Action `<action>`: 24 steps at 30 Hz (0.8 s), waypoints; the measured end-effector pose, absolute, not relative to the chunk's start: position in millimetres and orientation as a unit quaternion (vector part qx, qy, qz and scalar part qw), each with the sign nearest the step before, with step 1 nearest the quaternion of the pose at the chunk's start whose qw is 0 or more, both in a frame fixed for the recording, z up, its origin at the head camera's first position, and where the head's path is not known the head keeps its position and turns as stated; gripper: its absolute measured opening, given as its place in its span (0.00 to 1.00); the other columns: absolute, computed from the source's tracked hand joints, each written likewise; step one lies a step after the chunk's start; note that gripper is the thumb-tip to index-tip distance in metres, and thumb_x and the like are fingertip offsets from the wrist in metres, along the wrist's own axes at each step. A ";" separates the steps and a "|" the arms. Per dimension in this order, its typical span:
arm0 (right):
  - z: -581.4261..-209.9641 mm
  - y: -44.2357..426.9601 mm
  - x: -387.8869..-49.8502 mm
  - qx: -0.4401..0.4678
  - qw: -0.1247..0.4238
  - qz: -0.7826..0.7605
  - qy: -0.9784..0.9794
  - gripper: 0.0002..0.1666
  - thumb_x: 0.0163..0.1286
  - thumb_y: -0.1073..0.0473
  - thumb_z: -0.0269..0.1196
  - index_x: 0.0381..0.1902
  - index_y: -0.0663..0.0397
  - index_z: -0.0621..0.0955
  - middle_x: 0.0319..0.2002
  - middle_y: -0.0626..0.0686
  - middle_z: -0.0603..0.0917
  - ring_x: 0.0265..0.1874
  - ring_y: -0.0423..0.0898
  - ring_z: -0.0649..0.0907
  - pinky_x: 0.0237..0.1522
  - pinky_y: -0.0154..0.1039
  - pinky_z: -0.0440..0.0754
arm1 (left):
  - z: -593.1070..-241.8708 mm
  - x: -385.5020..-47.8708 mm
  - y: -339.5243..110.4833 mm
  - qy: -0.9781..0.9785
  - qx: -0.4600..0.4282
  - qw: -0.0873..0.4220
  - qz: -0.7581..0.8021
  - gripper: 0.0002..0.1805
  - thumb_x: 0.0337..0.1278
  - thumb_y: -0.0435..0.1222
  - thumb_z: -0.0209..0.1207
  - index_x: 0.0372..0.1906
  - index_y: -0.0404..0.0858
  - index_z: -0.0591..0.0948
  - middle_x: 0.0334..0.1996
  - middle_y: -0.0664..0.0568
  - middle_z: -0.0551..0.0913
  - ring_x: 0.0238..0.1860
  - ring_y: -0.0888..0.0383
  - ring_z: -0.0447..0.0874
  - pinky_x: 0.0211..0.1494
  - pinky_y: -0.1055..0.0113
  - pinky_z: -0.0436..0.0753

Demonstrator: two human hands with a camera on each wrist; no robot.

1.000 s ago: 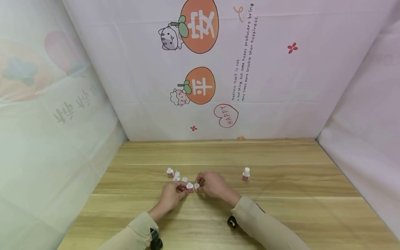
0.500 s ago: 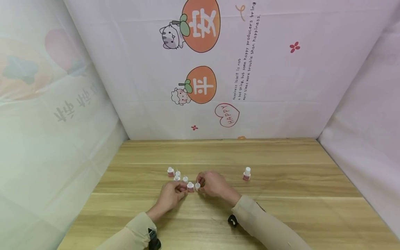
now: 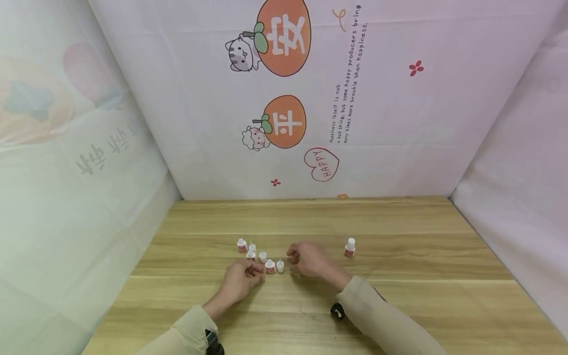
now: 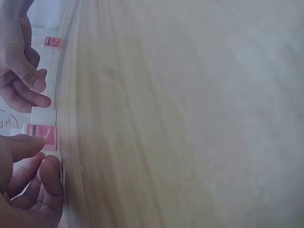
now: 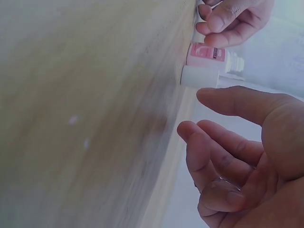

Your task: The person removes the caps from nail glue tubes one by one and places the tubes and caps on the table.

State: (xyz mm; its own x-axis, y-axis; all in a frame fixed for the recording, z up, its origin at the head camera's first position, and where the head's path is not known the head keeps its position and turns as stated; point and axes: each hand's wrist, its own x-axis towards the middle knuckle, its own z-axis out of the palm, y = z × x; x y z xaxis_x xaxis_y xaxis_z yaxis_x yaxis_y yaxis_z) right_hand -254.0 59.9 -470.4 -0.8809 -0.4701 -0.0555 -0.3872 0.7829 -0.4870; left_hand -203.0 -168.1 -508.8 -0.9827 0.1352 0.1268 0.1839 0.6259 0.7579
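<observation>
A small white bottle with a pink label (image 3: pixel 270 267) stands uncapped between my hands. Right beside it a white cap (image 3: pixel 280 266) stands upside down, a thin stick rising from it. My left hand (image 3: pixel 241 281) is just left of that bottle, fingers loosely bent and holding nothing. In the left wrist view its thumb overlaps the label; whether it touches cannot be told. My right hand (image 3: pixel 312 261) is to the right of the cap, apart from it. In the right wrist view, thumb and fingers are spread with nothing between them.
Behind my left hand stand two more uncapped bottles, one farther left (image 3: pixel 241 245) and one nearer (image 3: pixel 251 255), with two upturned caps (image 3: pixel 263 257) beside them. A capped bottle (image 3: pixel 350 247) stands apart at the right. A printed white cloth (image 3: pixel 377 162) rises behind the wooden table (image 3: pixel 399 305).
My right hand has let go of the upturned cap and moved right. My left hand has drawn back slightly left from the bottle. Bottle and cap stay standing side by side.
</observation>
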 end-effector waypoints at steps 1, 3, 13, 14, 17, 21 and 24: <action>-470.5 61.5 -253.8 -0.228 0.086 -0.240 0.940 0.21 0.56 0.59 0.75 0.49 0.50 0.84 0.40 0.47 0.89 0.41 0.46 0.86 0.49 0.48 0.83 | -508.6 -202.3 -167.6 -0.900 -0.090 0.027 -0.425 0.05 0.51 0.27 0.69 0.33 0.36 0.86 0.32 0.49 0.86 0.28 0.66 0.80 0.31 0.77 0.81; -470.2 64.7 -253.6 -0.233 0.081 -0.244 0.938 0.21 0.56 0.59 0.75 0.48 0.51 0.84 0.39 0.48 0.89 0.41 0.47 0.86 0.49 0.49 0.83 | -508.0 -201.1 -166.7 -0.898 -0.089 0.025 -0.430 0.05 0.51 0.27 0.70 0.33 0.35 0.86 0.32 0.49 0.86 0.28 0.66 0.80 0.31 0.77 0.80; -470.1 79.3 -253.6 -0.212 0.076 -0.251 0.941 0.15 0.58 0.58 0.73 0.45 0.49 0.85 0.39 0.47 0.88 0.40 0.45 0.85 0.50 0.48 0.82 | -508.8 -196.7 -163.2 -0.889 -0.095 0.013 -0.448 0.05 0.49 0.27 0.70 0.32 0.35 0.85 0.31 0.49 0.84 0.29 0.66 0.80 0.32 0.76 0.81; -470.5 80.5 -253.4 -0.211 0.075 -0.249 0.942 0.15 0.58 0.58 0.73 0.44 0.48 0.85 0.39 0.46 0.88 0.40 0.44 0.85 0.49 0.47 0.82 | -509.2 -196.2 -163.0 -0.892 -0.099 0.015 -0.441 0.05 0.50 0.27 0.70 0.32 0.35 0.85 0.31 0.50 0.84 0.28 0.66 0.79 0.32 0.76 0.81; -471.5 83.7 -252.5 -0.212 0.067 -0.242 0.944 0.14 0.58 0.58 0.73 0.43 0.47 0.85 0.38 0.46 0.88 0.39 0.44 0.85 0.49 0.47 0.82 | -509.7 -194.7 -162.1 -0.897 -0.107 0.017 -0.429 0.04 0.50 0.27 0.69 0.32 0.37 0.85 0.29 0.52 0.85 0.27 0.68 0.78 0.32 0.77 0.81; -472.2 87.5 -250.8 -0.214 0.058 -0.238 0.946 0.13 0.58 0.58 0.73 0.41 0.48 0.85 0.37 0.46 0.88 0.39 0.44 0.85 0.47 0.46 0.81 | -508.9 -193.2 -159.3 -0.898 -0.122 0.022 -0.422 0.03 0.51 0.28 0.68 0.32 0.37 0.86 0.29 0.52 0.85 0.27 0.71 0.78 0.32 0.77 0.80; -471.1 90.0 -249.7 -0.213 0.058 -0.243 0.945 0.12 0.58 0.59 0.73 0.41 0.48 0.85 0.37 0.46 0.88 0.39 0.44 0.85 0.47 0.46 0.81 | -508.1 -192.2 -157.0 -0.897 -0.132 0.024 -0.422 0.03 0.52 0.28 0.68 0.32 0.37 0.87 0.31 0.52 0.86 0.27 0.72 0.77 0.32 0.77 0.80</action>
State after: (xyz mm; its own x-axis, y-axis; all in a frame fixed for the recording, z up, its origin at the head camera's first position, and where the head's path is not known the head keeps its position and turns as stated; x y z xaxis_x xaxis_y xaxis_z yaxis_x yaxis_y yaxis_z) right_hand -249.7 90.0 -471.1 -0.9029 -0.4299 -0.0062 -0.3737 0.7918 -0.4830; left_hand -192.2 -157.0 -508.1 -0.9639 0.2166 0.1545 0.2571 0.6087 0.7506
